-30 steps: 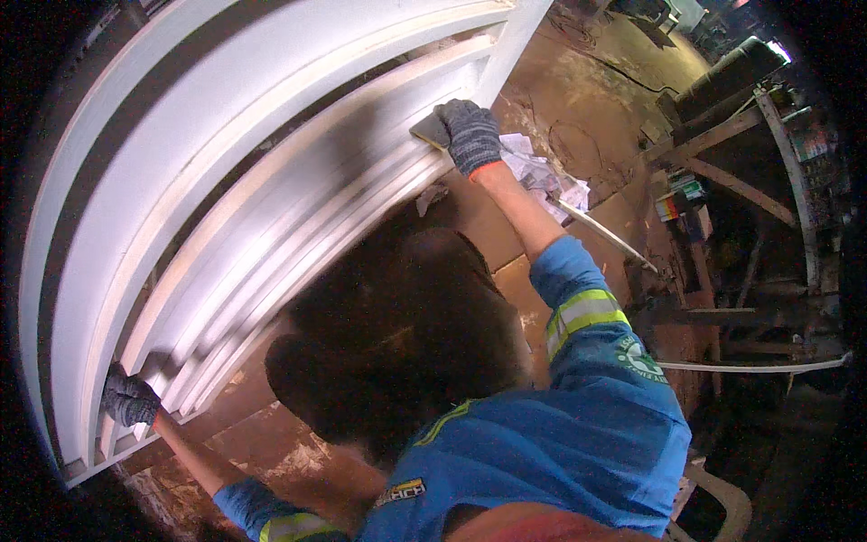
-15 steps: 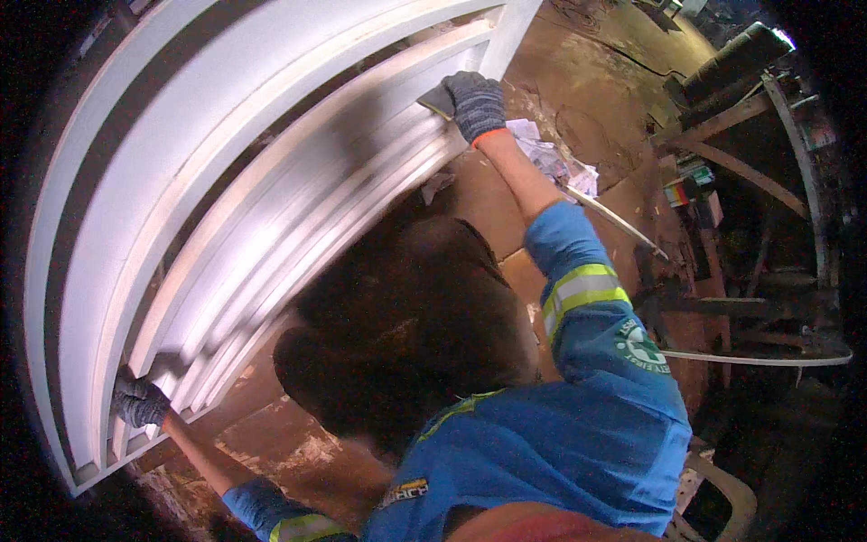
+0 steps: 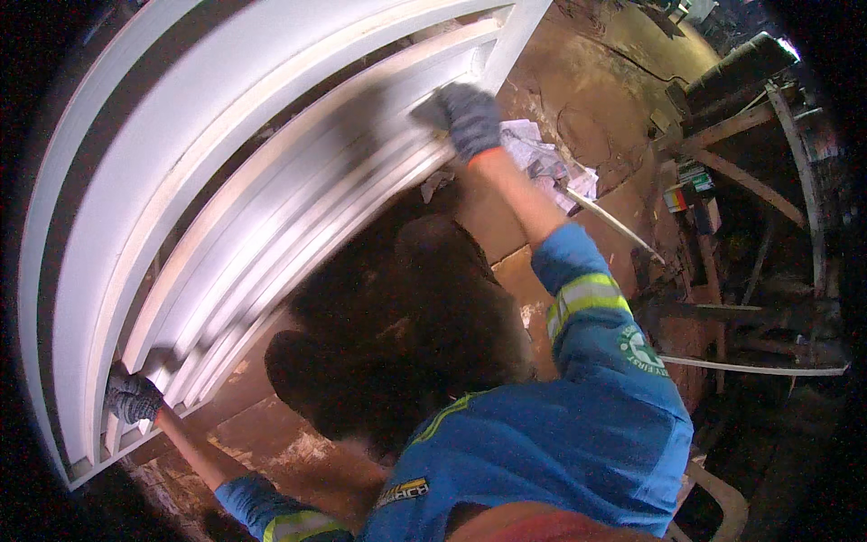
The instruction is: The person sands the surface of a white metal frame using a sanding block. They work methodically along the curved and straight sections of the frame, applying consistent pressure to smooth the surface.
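A large white slatted frame (image 3: 237, 135) stands in front of me on the left, its long bars bent by the lens. My right hand (image 3: 471, 120), in a grey knitted glove with an orange cuff, is at the frame's far right end. Its fingers are closed on a flat grey piece (image 3: 430, 112) that looks like sandpaper, pressed on a white bar; motion blurs both. At the lower left end my left hand (image 3: 134, 399), gloved in the same grey knit, grips a bar of the frame. Some of its fingers are hidden behind the bar.
Crumpled papers (image 3: 533, 154) lie on the brown floor beside my right forearm, near a thin pale stick (image 3: 616, 223). Farther right are a rusty metal framework (image 3: 759, 172), a small coloured box (image 3: 677, 199) and a dark cylinder (image 3: 742, 68).
My right hand has slid a little toward me along the bar with the grey piece. The left hand keeps its grip on the frame. The view has shifted slightly.
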Available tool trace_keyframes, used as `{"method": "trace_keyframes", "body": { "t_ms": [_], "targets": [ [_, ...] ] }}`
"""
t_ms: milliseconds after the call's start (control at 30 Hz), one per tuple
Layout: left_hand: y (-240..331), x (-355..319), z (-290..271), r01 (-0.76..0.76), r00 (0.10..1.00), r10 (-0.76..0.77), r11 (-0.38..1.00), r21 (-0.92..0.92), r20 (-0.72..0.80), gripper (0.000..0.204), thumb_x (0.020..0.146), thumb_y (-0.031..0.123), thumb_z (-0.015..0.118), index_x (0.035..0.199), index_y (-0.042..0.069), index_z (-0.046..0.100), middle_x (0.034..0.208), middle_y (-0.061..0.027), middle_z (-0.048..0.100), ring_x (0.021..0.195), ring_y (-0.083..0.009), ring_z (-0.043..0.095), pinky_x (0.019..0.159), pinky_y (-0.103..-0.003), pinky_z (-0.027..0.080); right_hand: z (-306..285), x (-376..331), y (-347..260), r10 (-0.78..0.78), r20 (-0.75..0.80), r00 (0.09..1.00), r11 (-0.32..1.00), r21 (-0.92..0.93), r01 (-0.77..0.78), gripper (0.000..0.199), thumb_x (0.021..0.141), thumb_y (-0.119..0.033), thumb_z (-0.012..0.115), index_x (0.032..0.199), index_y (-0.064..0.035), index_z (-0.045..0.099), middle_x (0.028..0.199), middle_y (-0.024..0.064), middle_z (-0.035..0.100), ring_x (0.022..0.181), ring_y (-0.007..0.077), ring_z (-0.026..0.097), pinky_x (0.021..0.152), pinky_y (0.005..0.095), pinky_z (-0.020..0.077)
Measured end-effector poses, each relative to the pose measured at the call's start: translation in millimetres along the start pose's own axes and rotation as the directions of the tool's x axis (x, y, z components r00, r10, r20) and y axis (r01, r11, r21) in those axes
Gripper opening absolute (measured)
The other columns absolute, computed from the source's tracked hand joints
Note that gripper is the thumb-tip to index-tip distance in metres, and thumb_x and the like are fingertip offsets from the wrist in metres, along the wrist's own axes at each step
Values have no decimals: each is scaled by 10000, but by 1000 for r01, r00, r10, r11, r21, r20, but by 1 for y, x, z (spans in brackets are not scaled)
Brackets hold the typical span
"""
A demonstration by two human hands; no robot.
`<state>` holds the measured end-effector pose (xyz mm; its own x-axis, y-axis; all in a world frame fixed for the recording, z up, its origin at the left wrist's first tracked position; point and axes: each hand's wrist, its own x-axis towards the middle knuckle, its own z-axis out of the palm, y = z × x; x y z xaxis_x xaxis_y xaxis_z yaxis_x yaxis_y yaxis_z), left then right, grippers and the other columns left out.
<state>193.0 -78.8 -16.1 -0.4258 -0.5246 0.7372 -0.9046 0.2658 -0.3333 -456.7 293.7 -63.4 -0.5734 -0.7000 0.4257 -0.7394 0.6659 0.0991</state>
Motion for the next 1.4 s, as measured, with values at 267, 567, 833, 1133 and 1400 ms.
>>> {"method": "trace_keyframes", "body": {
  "t_ms": [267,567,833,1133,1400],
  "targets": [
    [4,-3,10,3,998,6,992,130,-67,265,864,237,480,975,132,696,890,-86,695,714,-287,644,592,-435,492,-8,8,20,-29,-305,952,996,74,54,161,814,-270,570,923,-168,630,889,75,636,821,286,614,697,420,476],
    [-5,-9,16,-2,997,-10,986,-166,-74,260,828,229,508,990,129,685,884,-90,694,661,-269,639,535,-387,481,-36,-1,-30,-19,89,996,974,226,-1,458,743,-585,567,838,-161,709,898,120,681,847,300,652,726,456,507],
    [-3,3,3,-2,989,-27,979,-202,-142,338,892,323,427,897,159,722,821,-70,705,661,-297,645,534,-412,477,-50,-18,-96,-152,115,982,959,257,119,348,714,-474,650,787,-136,687,822,131,666,798,276,659,672,422,516],
    [-18,0,32,-127,976,75,959,-255,-204,291,846,306,479,909,155,720,782,-76,696,705,-285,653,600,-400,497,16,15,52,-40,-126,991,985,161,60,365,747,-481,639,932,-169,676,926,96,668,861,298,639,747,424,492],
    [-1,0,14,-26,999,26,1000,-7,31,219,846,241,529,970,163,693,906,-53,696,735,-289,646,632,-426,508,-31,-27,-120,-139,-91,986,933,321,162,408,707,-516,634,708,-111,691,774,155,659,750,313,653,691,439,523]
  ]
}}
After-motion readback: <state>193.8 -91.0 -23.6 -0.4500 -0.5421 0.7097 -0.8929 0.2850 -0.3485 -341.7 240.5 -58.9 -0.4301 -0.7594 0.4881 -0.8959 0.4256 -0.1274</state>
